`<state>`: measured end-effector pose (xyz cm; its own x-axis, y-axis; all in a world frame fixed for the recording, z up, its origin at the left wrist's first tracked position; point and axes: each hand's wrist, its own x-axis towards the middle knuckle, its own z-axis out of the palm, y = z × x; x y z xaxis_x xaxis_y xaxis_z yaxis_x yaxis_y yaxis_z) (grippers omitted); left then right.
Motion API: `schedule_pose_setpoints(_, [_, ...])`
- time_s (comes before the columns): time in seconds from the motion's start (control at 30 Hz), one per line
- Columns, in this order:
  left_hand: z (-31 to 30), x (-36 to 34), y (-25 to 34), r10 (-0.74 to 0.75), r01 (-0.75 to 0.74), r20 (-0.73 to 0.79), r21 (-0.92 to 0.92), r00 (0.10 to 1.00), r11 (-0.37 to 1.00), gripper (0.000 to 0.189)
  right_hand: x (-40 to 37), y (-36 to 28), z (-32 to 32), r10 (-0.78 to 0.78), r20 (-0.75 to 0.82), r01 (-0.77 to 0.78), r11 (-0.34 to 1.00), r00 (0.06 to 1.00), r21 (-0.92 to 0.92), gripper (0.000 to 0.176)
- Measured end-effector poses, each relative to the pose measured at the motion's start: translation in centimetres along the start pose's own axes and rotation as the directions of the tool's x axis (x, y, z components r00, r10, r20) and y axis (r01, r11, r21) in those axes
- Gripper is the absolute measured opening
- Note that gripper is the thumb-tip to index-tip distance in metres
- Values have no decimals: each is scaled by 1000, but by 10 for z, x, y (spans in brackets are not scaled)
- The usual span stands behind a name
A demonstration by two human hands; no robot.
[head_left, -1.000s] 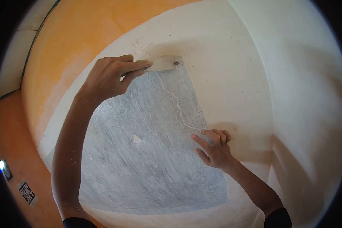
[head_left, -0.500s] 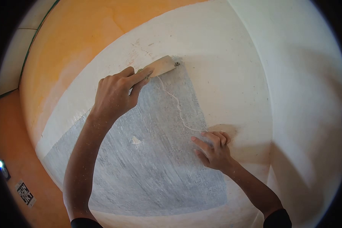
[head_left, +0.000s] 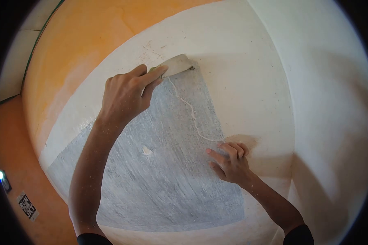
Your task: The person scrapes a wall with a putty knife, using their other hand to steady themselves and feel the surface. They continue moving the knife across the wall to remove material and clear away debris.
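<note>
My left hand (head_left: 129,92) grips a scraper (head_left: 178,65), its flat blade lying against the wall at the upper edge of a grey scraped patch (head_left: 171,175). My index finger stretches along the tool toward the blade; most of the handle is hidden in the hand. From below the blade a thin, wavy white line (head_left: 192,114) runs down the grey surface toward my right hand (head_left: 231,163). That hand holds nothing and rests with its fingers apart at the right edge of the patch, fingertips at the wall. A small pale spot (head_left: 146,150) shows within the grey.
White coating (head_left: 249,94) surrounds the patch, with orange wall (head_left: 81,49) beyond it at upper left. Another white wall (head_left: 327,102) meets it at a corner on the right. A black-and-white sticker (head_left: 27,206) and a bright light (head_left: 1,175) are at lower left.
My left hand and the scraper have shifted slightly up along the wall, and the blade sits at a different tilt. My right hand has stayed in nearly the same place.
</note>
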<state>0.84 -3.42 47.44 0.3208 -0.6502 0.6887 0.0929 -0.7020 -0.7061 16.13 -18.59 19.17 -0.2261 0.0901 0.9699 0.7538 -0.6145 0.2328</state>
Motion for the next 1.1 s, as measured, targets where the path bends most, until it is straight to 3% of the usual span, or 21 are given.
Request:
schedule_pose_setpoints(0.43, [16,-4,0,-43,44,-91,10,995,999,35,-3,-2,3,-1,-16,1,1000,1000,-18,44])
schedule_pose_setpoints(0.6, [11,3,10,15,-3,-143,79,990,997,35,-3,1,0,-7,-41,7,1000,999,10,44])
schedule_pose_setpoints(0.87, [13,-2,4,-8,24,-118,132,993,991,35,-2,2,-1,6,-59,-6,1000,998,-1,44])
schedule_pose_setpoints(1.1, [6,-1,4,21,-7,-115,120,993,993,33,-14,0,-3,-26,34,28,997,999,-67,47])
